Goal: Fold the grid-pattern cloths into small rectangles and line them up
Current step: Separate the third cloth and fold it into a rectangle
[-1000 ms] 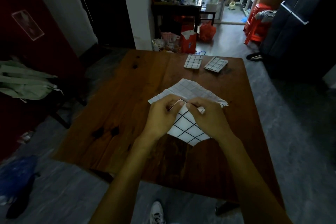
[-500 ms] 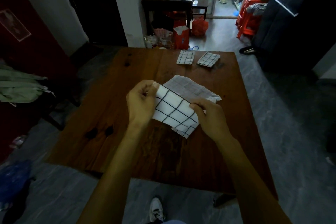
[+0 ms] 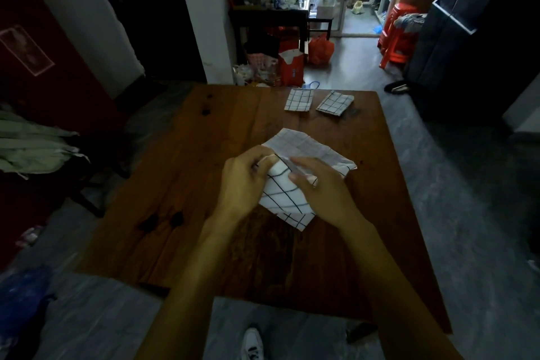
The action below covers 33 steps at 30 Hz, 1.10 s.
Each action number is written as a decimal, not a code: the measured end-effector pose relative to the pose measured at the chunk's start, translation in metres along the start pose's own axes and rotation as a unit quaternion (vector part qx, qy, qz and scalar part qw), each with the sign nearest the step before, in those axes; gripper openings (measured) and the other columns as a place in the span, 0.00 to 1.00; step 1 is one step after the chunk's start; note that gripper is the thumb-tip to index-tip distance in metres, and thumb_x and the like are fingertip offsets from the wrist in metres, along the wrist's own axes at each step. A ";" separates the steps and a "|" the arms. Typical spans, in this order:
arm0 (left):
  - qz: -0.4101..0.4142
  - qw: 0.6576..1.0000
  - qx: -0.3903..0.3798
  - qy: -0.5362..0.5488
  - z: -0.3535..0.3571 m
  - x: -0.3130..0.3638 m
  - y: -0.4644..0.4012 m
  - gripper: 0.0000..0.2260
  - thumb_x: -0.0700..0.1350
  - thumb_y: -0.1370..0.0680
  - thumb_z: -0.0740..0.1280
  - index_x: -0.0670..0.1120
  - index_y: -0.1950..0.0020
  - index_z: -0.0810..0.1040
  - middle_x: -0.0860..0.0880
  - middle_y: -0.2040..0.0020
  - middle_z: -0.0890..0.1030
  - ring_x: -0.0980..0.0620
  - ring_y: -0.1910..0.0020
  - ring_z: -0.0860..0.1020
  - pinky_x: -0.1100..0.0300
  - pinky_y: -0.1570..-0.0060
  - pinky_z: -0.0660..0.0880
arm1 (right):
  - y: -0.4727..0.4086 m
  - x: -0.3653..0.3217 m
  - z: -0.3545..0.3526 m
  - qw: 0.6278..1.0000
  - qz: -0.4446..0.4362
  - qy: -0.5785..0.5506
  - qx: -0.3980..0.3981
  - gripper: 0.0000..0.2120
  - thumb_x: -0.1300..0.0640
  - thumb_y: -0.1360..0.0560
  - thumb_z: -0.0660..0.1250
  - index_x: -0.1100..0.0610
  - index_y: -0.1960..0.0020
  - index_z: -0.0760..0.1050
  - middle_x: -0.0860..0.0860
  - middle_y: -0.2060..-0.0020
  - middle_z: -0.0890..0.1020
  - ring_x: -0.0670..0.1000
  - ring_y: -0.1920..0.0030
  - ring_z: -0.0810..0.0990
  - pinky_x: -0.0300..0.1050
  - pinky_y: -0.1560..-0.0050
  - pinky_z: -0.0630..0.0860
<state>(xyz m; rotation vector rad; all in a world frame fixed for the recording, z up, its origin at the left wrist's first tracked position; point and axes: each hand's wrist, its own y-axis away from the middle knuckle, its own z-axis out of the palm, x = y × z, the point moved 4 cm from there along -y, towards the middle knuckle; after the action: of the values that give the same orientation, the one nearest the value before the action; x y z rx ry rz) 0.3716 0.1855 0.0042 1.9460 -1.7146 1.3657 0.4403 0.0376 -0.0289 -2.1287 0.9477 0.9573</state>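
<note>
Closing in since 0.5 s ago, left hand (image 3: 244, 181) & right hand (image 3: 320, 187) (fingers gripping) bunch the cloth (image 3: 287, 199).

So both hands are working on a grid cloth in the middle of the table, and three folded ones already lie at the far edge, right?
Not quite: the head view shows only two folded cloths at the far edge, one beside the other. The rest holds: the left hand and right hand both grip the grid cloth mid-table.

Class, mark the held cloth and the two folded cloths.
Held cloth (image 3: 282, 197), head view, its white face.
Left folded cloth (image 3: 299, 100), head view, its middle.
Right folded cloth (image 3: 335, 102), head view, its middle.
</note>
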 end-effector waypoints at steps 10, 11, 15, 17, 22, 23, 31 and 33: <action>-0.080 0.993 0.013 0.088 -0.021 -0.026 0.017 0.03 0.43 0.25 0.70 0.50 0.52 0.81 0.55 0.55 0.82 0.55 0.53 0.80 0.52 0.51 0.79 | 0.000 0.004 -0.012 0.995 0.048 -0.074 0.056 0.10 0.58 0.21 0.63 0.65 0.51 0.78 0.64 0.58 0.81 0.61 0.55 0.79 0.60 0.54 0.77; -0.090 0.991 0.022 0.099 -0.022 -0.027 0.018 0.03 0.42 0.25 0.70 0.49 0.53 0.81 0.54 0.56 0.82 0.54 0.53 0.80 0.51 0.51 0.79 | 0.000 0.003 -0.011 0.994 0.053 -0.077 0.053 0.10 0.58 0.21 0.63 0.65 0.50 0.78 0.64 0.57 0.81 0.62 0.54 0.79 0.61 0.53 0.77; -0.094 0.986 0.058 0.123 -0.025 -0.024 0.019 0.03 0.41 0.26 0.72 0.44 0.53 0.81 0.49 0.56 0.82 0.50 0.54 0.80 0.51 0.52 0.79 | 0.001 -0.011 -0.008 0.989 0.052 -0.128 0.054 0.09 0.57 0.20 0.62 0.57 0.47 0.80 0.50 0.55 0.84 0.47 0.52 0.82 0.46 0.51 0.80; -0.092 0.985 0.076 0.122 -0.028 -0.020 0.019 0.03 0.41 0.26 0.71 0.46 0.52 0.82 0.51 0.56 0.82 0.51 0.54 0.80 0.56 0.53 0.78 | 0.000 -0.017 -0.009 0.991 0.036 -0.111 0.065 0.11 0.56 0.20 0.61 0.61 0.53 0.78 0.57 0.59 0.82 0.51 0.58 0.80 0.46 0.58 0.76; -0.104 0.984 0.085 0.114 -0.032 -0.020 0.023 0.09 0.42 0.26 0.71 0.46 0.46 0.81 0.56 0.56 0.81 0.60 0.54 0.79 0.71 0.56 0.75 | 0.002 -0.016 -0.010 0.990 0.046 -0.119 0.065 0.14 0.54 0.19 0.59 0.62 0.56 0.76 0.63 0.59 0.79 0.54 0.61 0.77 0.51 0.58 0.75; -0.106 0.984 0.082 0.115 -0.032 -0.021 0.024 0.09 0.43 0.26 0.71 0.45 0.46 0.82 0.54 0.56 0.81 0.59 0.54 0.79 0.69 0.55 0.76 | 0.003 -0.015 -0.009 0.989 0.054 -0.121 0.067 0.13 0.54 0.19 0.59 0.59 0.57 0.77 0.60 0.59 0.80 0.52 0.60 0.77 0.51 0.57 0.76; -0.084 0.985 0.084 0.128 -0.033 -0.018 0.027 0.03 0.41 0.26 0.71 0.44 0.53 0.82 0.52 0.57 0.83 0.56 0.57 0.81 0.63 0.55 0.78 | 0.007 -0.013 -0.007 0.984 0.062 -0.152 0.067 0.16 0.55 0.19 0.59 0.68 0.54 0.74 0.69 0.56 0.77 0.56 0.61 0.75 0.54 0.58 0.75; -0.085 0.984 0.081 0.132 -0.033 -0.018 0.028 0.02 0.41 0.26 0.71 0.45 0.53 0.82 0.52 0.58 0.83 0.55 0.57 0.81 0.60 0.55 0.78 | 0.007 -0.013 -0.006 0.985 0.056 -0.152 0.067 0.16 0.55 0.19 0.58 0.68 0.56 0.73 0.70 0.58 0.76 0.53 0.62 0.73 0.51 0.59 0.73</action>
<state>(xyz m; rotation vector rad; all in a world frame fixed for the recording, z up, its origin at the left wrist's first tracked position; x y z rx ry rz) 0.3333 0.2119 -0.0024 1.8416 -1.3248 1.6546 0.4313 0.0335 -0.0169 -1.7702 0.9557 1.1981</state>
